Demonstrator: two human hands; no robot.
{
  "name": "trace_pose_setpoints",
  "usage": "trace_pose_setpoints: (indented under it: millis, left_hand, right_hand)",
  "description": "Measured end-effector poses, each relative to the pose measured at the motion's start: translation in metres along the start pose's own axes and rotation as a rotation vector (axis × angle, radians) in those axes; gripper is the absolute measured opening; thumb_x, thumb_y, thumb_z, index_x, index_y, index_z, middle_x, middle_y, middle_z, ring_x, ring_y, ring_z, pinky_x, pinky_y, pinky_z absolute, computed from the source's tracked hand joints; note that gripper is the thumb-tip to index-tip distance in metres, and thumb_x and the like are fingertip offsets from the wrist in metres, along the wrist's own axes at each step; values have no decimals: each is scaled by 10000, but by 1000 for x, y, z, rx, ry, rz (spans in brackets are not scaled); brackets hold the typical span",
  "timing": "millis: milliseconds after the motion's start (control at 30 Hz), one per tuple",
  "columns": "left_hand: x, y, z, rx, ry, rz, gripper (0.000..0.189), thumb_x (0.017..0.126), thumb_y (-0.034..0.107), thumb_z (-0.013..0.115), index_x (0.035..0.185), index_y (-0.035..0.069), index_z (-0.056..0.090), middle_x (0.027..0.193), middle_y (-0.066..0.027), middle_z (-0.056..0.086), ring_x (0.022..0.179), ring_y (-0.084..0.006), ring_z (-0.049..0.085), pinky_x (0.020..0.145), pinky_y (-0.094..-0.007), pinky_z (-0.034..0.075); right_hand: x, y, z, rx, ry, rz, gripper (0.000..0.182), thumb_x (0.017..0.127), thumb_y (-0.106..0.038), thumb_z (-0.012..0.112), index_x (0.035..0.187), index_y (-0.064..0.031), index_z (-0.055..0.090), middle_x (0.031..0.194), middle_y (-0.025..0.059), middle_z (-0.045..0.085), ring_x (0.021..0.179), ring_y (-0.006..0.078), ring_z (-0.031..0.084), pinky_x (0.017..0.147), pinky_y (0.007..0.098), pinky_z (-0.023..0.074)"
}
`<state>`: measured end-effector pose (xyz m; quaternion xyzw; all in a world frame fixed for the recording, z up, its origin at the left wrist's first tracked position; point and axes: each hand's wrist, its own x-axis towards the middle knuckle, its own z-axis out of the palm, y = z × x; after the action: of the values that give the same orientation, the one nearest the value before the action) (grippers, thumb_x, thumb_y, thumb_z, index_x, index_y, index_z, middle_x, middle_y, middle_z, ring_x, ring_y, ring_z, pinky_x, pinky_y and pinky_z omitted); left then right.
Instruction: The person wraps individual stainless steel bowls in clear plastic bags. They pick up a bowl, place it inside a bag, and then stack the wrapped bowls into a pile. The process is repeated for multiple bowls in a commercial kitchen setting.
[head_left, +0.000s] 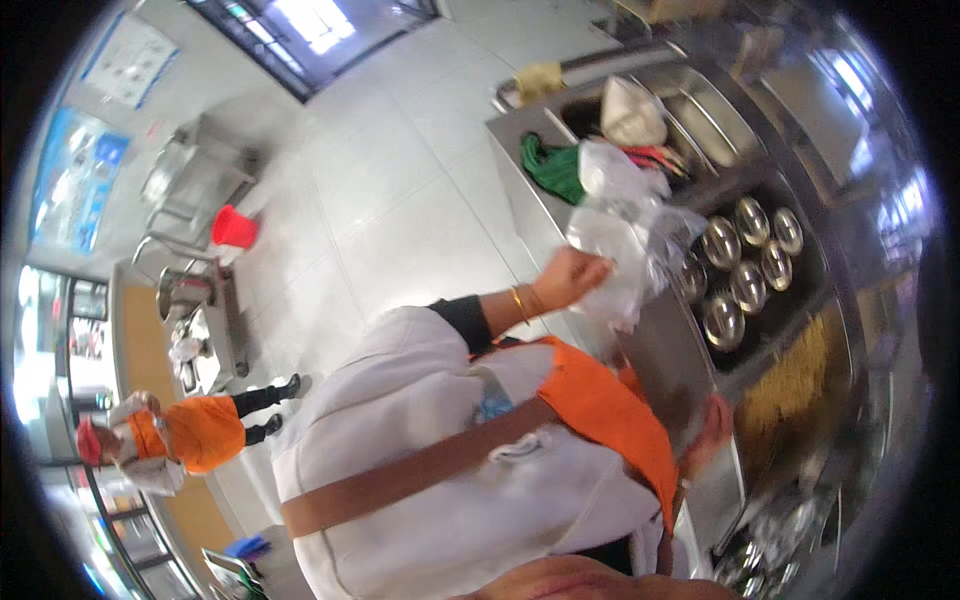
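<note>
My left hand (576, 277), with a yellow bracelet at the wrist, grips a crumpled clear plastic bag (619, 262) over the near edge of the steel counter. Blurred, my right hand (709, 431) is low at the right, beside the counter edge and near a tray of yellow shredded food (791, 375); whether it holds anything cannot be told. Beyond the bag lie a green cloth or net (551, 169) and a white filled bag (632, 112). Round shiny metal bowls or lids (722, 244) stand in a dark recessed section right of the bag.
An empty-looking steel basin (705, 124) is set in the counter's far part. A yellow cloth (538, 81) hangs at its corner rail. Across the tiled floor are a red bucket (235, 227), a steel cart (217, 322) and a person in an orange apron (187, 433).
</note>
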<state>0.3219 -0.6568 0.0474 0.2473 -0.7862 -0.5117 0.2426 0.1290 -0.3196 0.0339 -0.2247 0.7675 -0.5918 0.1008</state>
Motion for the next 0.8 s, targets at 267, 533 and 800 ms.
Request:
trace_pose_setpoints:
  millis: [267, 533, 800]
  left_hand:
    - [-53, -10, -104, -176, 393, -256, 364, 936, 275, 535, 701, -3, 548, 627, 18, 482, 619, -75, 403, 555, -245, 357]
    - [-156, -65, -223, -323, 1252, -98, 129, 902, 126, 591, 826, 23, 584, 671, 53, 494, 621, -35, 418, 553, -206, 362]
    - [-303, -51, -256, -307, 1719, -107, 290, 917, 253, 584, 710, 51, 572, 579, 81, 374, 538, -21, 309, 482, -203, 230]
  right_hand:
    - [1, -43, 85, 37, -277, 68, 189, 913, -50, 456, 963, 3, 631, 918, 58, 624, 813, 144, 579, 736, 289, 478]
    - [5, -84, 160, -130, -592, -103, 196, 867, -77, 448, 900, -5, 627, 832, 37, 609, 692, 118, 527, 609, 247, 384]
    - [-4, -130, 239, -87, -928, -213, 191, 844, -22, 436, 894, 20, 616, 793, 56, 583, 696, 129, 522, 635, 251, 412]
